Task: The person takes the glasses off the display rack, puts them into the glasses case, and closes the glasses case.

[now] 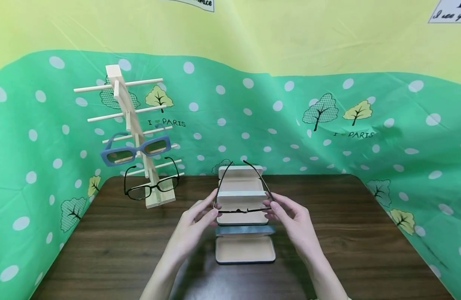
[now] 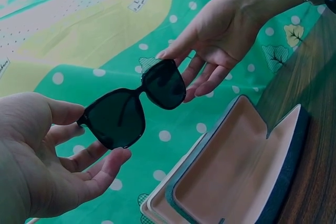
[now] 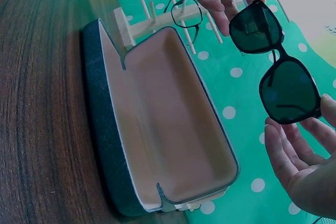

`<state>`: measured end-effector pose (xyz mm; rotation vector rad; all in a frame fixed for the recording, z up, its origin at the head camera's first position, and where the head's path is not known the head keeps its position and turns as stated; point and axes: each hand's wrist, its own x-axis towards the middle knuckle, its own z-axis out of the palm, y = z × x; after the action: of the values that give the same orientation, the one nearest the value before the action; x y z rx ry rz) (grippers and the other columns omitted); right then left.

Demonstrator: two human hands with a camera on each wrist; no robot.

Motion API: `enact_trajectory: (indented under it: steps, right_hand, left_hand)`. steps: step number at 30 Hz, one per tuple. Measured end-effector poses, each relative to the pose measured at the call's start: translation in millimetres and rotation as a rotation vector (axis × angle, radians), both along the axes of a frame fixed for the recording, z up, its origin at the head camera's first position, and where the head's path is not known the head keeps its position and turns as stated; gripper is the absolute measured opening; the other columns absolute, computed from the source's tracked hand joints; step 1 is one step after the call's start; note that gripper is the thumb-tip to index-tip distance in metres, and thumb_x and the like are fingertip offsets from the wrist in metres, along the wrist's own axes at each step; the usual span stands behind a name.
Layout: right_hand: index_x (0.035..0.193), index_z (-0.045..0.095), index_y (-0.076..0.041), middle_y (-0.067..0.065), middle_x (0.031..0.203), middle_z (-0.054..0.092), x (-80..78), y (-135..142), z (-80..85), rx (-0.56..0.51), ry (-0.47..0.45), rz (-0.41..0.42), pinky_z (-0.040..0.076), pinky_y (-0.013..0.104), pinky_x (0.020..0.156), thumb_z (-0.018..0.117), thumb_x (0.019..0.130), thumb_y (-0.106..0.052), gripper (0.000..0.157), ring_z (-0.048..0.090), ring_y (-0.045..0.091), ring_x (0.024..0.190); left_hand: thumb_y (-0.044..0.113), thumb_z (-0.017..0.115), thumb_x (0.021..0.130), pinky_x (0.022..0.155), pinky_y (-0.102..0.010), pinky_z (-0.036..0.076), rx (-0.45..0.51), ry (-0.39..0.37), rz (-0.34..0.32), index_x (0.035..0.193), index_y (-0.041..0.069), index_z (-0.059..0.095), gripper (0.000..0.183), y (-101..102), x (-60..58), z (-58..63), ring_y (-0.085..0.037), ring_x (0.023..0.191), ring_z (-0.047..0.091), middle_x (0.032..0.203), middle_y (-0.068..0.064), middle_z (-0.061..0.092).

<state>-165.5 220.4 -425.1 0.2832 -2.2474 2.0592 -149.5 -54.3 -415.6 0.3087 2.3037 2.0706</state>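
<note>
Black sunglasses (image 2: 115, 121) with dark lenses are held in the air between both hands, temples unfolded and pointing away from the person. My left hand (image 1: 193, 225) pinches the left end of the frame near the hinge. At the opposite end, the thumb and fingers of my right hand (image 1: 297, 223) grip the corner by the other hinge. Below the hands, an open dark blue glasses case (image 3: 173, 114) with a pale lining lies on the table. It holds nothing. Behind it, two more open cases stand in line, partly covered by the sunglasses in the head view.
A wooden glasses stand (image 1: 130, 121) with several crossbars rises at the left. Blue-framed sunglasses (image 1: 136, 151) and black-framed eyeglasses (image 1: 152, 188) hang on it. Beyond the dark wood table (image 1: 350, 241) hangs a green and yellow patterned cloth (image 1: 275, 96).
</note>
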Motion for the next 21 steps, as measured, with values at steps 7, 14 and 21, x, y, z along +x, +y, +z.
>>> enact_trajectory:
  steps: [7,14,21]
  right_hand:
    - [0.138,0.059,0.007,-0.009,0.108,0.077,-0.8,-1.1,-0.6,0.0,0.002,-0.005,0.063,0.029,0.083,0.06,0.105,-0.015,0.04,0.077,0.018,0.099]
    - [0.137,0.06,0.005,-0.009,0.107,0.077,-0.7,-1.3,-1.3,0.001,0.003,-0.004,0.063,0.029,0.083,0.06,0.105,-0.014,0.038,0.077,0.014,0.098]
    - [0.137,0.059,0.007,-0.009,0.107,0.077,-0.6,-1.8,-0.7,0.004,0.013,0.008,0.064,0.031,0.083,0.06,0.105,-0.014,0.039,0.077,0.011,0.097]
  left_hand:
    - [0.015,0.059,0.104,0.089,-0.027,0.06,-0.003,0.011,-0.03,0.153,0.02,0.05,0.05,-2.8,-1.1,-0.5,-0.021,0.105,0.07,0.124,-0.019,0.065]
    - [0.017,0.057,0.106,0.091,-0.027,0.059,-0.029,0.041,-0.082,0.156,0.016,0.047,0.051,-6.4,-4.2,-2.4,-0.016,0.108,0.07,0.127,-0.023,0.063]
    - [0.016,0.054,0.107,0.092,-0.03,0.06,-0.057,0.085,-0.126,0.157,0.013,0.044,0.051,-10.2,-6.8,-4.7,-0.009,0.108,0.07,0.128,-0.023,0.062]
